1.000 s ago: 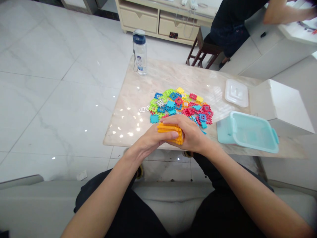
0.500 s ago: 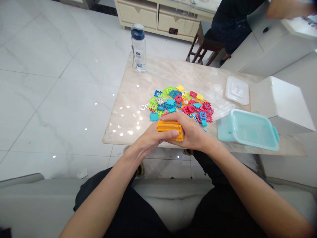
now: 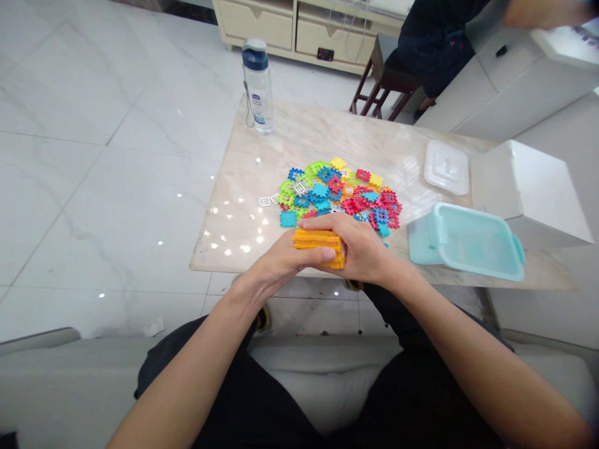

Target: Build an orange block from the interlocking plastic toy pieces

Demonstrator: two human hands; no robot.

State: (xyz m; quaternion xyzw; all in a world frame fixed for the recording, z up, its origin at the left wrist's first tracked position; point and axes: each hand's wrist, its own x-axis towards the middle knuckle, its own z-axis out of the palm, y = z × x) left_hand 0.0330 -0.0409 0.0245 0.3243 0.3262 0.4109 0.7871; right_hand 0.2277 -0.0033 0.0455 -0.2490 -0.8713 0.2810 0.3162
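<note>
Both hands clasp a stack of orange interlocking tiles [image 3: 317,239] above the near edge of a marble-topped table [image 3: 243,187]. My left hand [image 3: 285,262] wraps it from the left with the thumb across its front. From the right, my right hand [image 3: 362,249] covers it, fingers curled over the top. Just beyond the hands lies a pile of colourful tiles [image 3: 337,190] in blue, green, red and yellow, with a few white window pieces [image 3: 267,201] at its left.
A light blue plastic box [image 3: 465,243] stands open at the right, its white lid [image 3: 447,167] farther back. A water bottle [image 3: 257,87] stands at the far left corner. A white box [image 3: 533,190] sits right. Another person sits on a stool [image 3: 381,81] behind.
The hands keep their hold on the orange stack. The view has tipped slightly, so everything sits a little higher and to the left in the frame.
</note>
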